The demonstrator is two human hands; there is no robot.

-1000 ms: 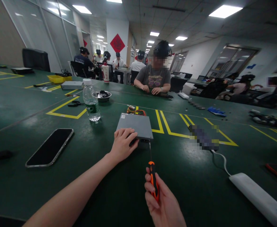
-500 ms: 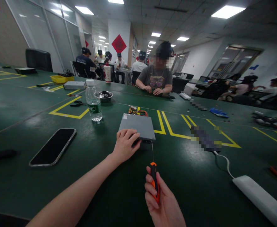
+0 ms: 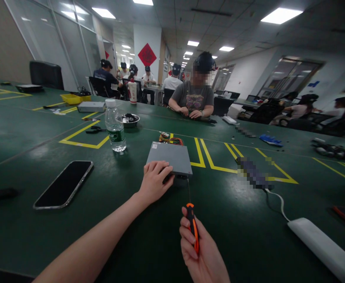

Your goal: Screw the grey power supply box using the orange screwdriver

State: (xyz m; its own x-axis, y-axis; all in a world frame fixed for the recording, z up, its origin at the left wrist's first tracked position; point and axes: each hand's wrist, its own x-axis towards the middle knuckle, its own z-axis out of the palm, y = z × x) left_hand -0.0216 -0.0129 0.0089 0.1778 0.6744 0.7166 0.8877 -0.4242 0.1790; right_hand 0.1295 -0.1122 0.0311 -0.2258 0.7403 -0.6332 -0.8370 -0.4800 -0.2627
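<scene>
A flat grey metal power supply [image 3: 172,155] lies on the green table, its bundle of coloured wires [image 3: 172,139] at the far side. My left hand [image 3: 156,179] grips its near left corner, fingers over the top and thumb along the front edge. In my right hand [image 3: 200,243] is a screwdriver [image 3: 192,224] with a black and orange handle, fingers wrapped round it. Its thin shaft points away from me, and the tip meets the front face of the power supply near the right corner. The exact spot under the tip is too small to make out.
Left of my arm lies a phone [image 3: 64,184]. A water bottle [image 3: 115,127] and a metal bowl [image 3: 130,120] stand beyond it. At right are a white power strip [image 3: 319,243] and blue gloves [image 3: 270,140]. A person [image 3: 192,94] sits across the table.
The screwdriver's handle has turned a little in my right hand, showing its orange stripe differently. My left hand stays on the power supply. The whole view has shifted slightly.
</scene>
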